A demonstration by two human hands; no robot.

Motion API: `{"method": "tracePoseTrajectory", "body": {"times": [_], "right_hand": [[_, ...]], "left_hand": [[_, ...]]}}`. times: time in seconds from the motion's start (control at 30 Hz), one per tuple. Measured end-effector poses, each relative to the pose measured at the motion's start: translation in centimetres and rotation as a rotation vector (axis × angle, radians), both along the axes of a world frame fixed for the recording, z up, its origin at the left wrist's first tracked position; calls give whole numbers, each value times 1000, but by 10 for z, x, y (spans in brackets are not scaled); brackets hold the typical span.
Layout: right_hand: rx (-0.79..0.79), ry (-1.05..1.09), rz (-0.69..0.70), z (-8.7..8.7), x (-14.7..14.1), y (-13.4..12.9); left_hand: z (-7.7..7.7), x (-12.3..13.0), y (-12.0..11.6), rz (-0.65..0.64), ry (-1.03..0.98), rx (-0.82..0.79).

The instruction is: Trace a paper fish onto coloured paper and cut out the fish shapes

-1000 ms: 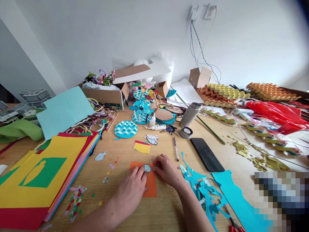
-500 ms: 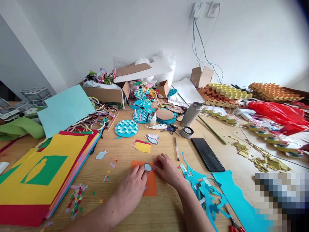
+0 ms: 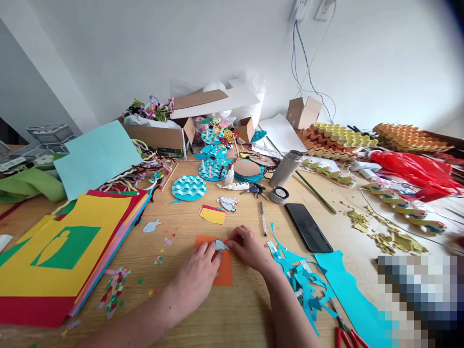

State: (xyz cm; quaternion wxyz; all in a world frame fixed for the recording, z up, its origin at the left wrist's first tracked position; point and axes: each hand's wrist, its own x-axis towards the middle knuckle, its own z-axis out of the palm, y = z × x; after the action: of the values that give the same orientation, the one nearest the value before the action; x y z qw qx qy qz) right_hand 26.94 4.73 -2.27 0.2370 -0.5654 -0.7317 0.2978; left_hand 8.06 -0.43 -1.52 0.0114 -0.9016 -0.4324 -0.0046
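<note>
The left hand (image 3: 197, 268) hides part of a pale-blue paper cutout (image 3: 220, 245) near the far edge of an orange sheet (image 3: 225, 278); scissors (image 3: 347, 333) run out of view. Left fingers press down close together; the right hand (image 3: 250, 249) bends thumb and forefinger to the cutout's end, pinching or not, I can't tell. Toward the table's (image 3: 242, 309) far edge, a cardboard box (image 3: 155, 138) holds a colourful bunch (image 3: 155, 108).

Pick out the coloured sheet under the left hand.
The orange sheet: the left hand partly covers it, while the big yellow sheet and bright blue sheet lie to either side.
</note>
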Motion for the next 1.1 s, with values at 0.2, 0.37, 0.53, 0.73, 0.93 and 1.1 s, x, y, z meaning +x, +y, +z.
{"method": "tracePoseTrajectory", "body": {"times": [0.2,0.37,0.53,0.73,0.93,1.1], "right_hand": [[-19,48,-7,1,4,1],[-32,61,-5,0,5,1],[-33,67,2,0,5,1],[-16,74,-1,2,5,1],[-20,75,1,3,5,0],[-27,67,-1,3,5,0]], "left_hand": [[1,1,0,8,5,-8],[3,2,-1,17,0,1],[1,2,-1,37,-18,-18],[-3,2,-1,57,-15,-28],[-4,2,-2,49,-16,0],[-6,1,-3,48,-18,18]]}}
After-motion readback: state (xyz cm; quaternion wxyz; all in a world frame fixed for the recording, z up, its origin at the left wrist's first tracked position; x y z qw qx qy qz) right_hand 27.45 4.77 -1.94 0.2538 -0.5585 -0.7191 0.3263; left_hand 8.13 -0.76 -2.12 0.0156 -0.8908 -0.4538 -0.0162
